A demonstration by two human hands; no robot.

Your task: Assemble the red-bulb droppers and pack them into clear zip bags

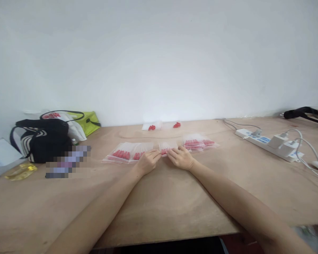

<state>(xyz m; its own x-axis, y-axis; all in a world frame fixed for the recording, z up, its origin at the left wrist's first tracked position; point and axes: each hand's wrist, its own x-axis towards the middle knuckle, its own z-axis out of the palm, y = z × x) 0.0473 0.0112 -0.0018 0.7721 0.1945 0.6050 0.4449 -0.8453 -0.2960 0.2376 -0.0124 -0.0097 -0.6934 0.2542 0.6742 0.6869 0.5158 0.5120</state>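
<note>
Both my hands meet at a small clear zip bag (pixel 167 145) with red pieces inside, lying on the table. My left hand (pixel 149 162) pinches its left lower edge with bent fingers. On its right lower edge, my right hand (pixel 180 158) has its fingers closed, covering part of the bag. Left of them lie clear bags of red pieces (pixel 121 154), side by side and overlapping. To the right, more filled bags (pixel 193 143) overlap one another. The red pieces look like short tapered caps; their exact kind is too small to tell.
Loose red pieces (pixel 152 127) lie on flat bags near the wall. A white power strip (pixel 265 144) with plugged chargers and cables is at right. At left stand a black bag (pixel 46 139) and a green bag (pixel 91 121), near a yellow packet (pixel 21 171) and a blurred-out object (pixel 69 162).
</note>
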